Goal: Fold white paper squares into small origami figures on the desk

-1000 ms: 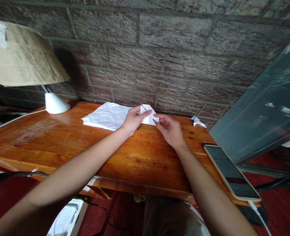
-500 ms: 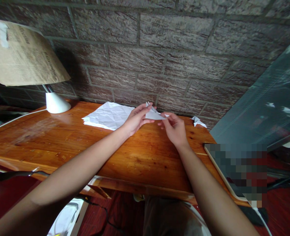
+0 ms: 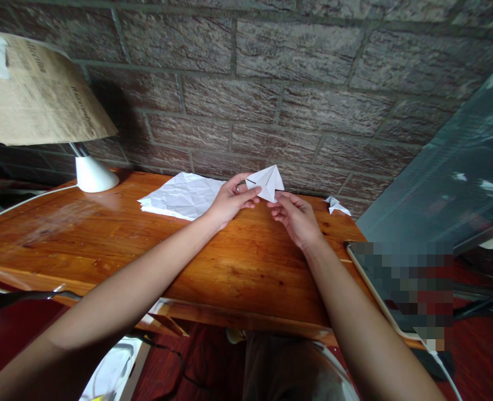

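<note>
Both hands meet over the far part of the wooden tabletop [image 3: 213, 262], close to the brick wall [image 3: 296, 83], and between them they hold a folded paper [image 3: 267, 182], white and roughly triangular, with creases running to its upper point. The paper is lifted clear of the wood and tilted up toward the wall. The left hand [image 3: 230, 201] comes in from the left with its grip closed on the paper's left corner, thumb under and fingers over, and a ring shows on one finger. The right hand [image 3: 297, 220] sits just below and to the right, its grip closed on the paper's lower point, pinched between thumb and fingertips. The two hands are near each other, but whether they touch cannot be told. Just left of the left hand a creased sheet [image 3: 180, 197] of white paper lies flat on the tabletop, its surface full of old fold lines, and the wrist partly covers its right edge. To the right of the right hand, near the wall, lies a small paper scrap [image 3: 336, 206], also white and folded, well apart from the held piece. At the far left corner stands a lamp base [image 3: 94, 174], white and cone-shaped, under a tan lampshade [image 3: 33, 97] with faint print on it. On the right edge of the tabletop lies a flat rectangular thing [image 3: 400, 289], blurred into blocks, and a dark slanted panel [image 3: 447, 178] rises behind it.
</note>
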`<state>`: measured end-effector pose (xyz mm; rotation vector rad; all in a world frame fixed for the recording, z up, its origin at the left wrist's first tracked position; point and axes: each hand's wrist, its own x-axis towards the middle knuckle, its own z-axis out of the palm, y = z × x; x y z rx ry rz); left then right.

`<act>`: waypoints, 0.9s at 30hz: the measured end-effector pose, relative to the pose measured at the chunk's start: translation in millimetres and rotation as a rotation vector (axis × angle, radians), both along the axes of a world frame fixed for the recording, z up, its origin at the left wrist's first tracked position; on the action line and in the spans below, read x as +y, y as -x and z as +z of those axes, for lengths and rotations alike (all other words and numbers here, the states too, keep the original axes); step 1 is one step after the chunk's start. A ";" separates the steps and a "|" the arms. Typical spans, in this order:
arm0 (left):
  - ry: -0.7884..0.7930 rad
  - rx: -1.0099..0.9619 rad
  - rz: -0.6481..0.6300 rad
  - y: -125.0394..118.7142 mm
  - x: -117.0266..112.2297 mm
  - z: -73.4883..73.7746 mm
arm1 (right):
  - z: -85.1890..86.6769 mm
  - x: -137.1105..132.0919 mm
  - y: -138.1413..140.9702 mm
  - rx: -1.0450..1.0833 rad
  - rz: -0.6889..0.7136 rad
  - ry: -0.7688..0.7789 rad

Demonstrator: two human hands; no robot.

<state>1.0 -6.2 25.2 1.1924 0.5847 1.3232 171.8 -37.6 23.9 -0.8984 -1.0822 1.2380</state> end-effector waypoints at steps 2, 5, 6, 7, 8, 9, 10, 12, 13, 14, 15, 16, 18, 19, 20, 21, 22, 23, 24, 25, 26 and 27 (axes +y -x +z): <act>0.018 -0.014 -0.003 0.1 0.8 0.0 | 0.4 0.3 -0.5 0.005 -0.009 -0.025; 0.050 -0.026 0.008 0.2 1.6 0.4 | 0.5 0.8 -1.7 -0.026 -0.050 -0.115; 0.058 -0.032 0.015 0.1 1.7 0.6 | 0.3 0.9 -2.0 -0.050 -0.062 -0.151; 0.065 -0.039 0.020 0.1 1.7 0.8 | 0.0 0.9 -2.2 -0.080 -0.069 -0.183; 0.071 -0.046 0.024 0.1 1.8 1.1 | -0.5 0.9 -2.4 -0.113 -0.071 -0.209; 0.077 -0.052 0.027 0.0 1.8 1.3 | -1.2 0.9 -2.4 -0.146 -0.069 -0.228; 0.083 -0.057 0.028 -0.1 1.8 1.6 | -1.9 0.9 -2.3 -0.177 -0.067 -0.244; 0.088 -0.061 0.024 -0.2 1.8 2.2 | -3.7 1.1 -2.2 -0.232 -0.064 -0.269; 0.086 -0.060 0.020 -0.3 1.8 2.5 | -4.8 1.3 -2.2 -0.260 -0.069 -0.280; 0.082 -0.057 0.017 -0.4 1.7 2.8 | -5.9 1.5 -2.2 -0.291 -0.078 -0.292; 0.079 -0.053 0.013 -0.4 1.6 3.0 | -7.0 1.6 -2.3 -0.327 -0.090 -0.304; 0.076 -0.049 0.010 -0.5 1.5 3.1 | -8.1 1.7 -2.5 -0.369 -0.104 -0.318; 0.076 -0.045 0.014 -0.6 1.3 3.2 | -10.1 1.7 -3.0 -0.450 -0.126 -0.344; 0.079 -0.046 0.019 -0.6 1.3 3.1 | -10.9 1.6 -3.2 -0.483 -0.129 -0.356; 0.083 -0.046 0.024 -0.6 1.4 3.0 | -11.4 1.4 -3.3 -0.508 -0.129 -0.366; 0.087 -0.045 0.028 -0.6 1.6 2.9 | -11.6 1.2 -3.3 -0.523 -0.127 -0.376; 0.090 -0.043 0.029 -0.6 1.8 2.8 | -11.5 1.0 -3.1 -0.527 -0.124 -0.384; 0.091 -0.042 0.029 -0.6 2.0 2.7 | -11.1 0.6 -2.9 -0.524 -0.122 -0.391; 0.092 -0.043 0.029 -0.7 2.2 2.6 | -10.6 0.2 -2.5 -0.517 -0.121 -0.397; 0.093 -0.046 0.028 -0.8 2.4 2.5 | -9.9 -0.2 -2.1 -0.510 -0.120 -0.400; 0.094 -0.053 0.029 -1.0 2.6 2.4 | -9.2 -0.7 -1.8 -0.505 -0.117 -0.401; 0.096 -0.060 0.030 -1.2 2.8 2.3 | -8.5 -1.2 -1.5 -0.504 -0.114 -0.399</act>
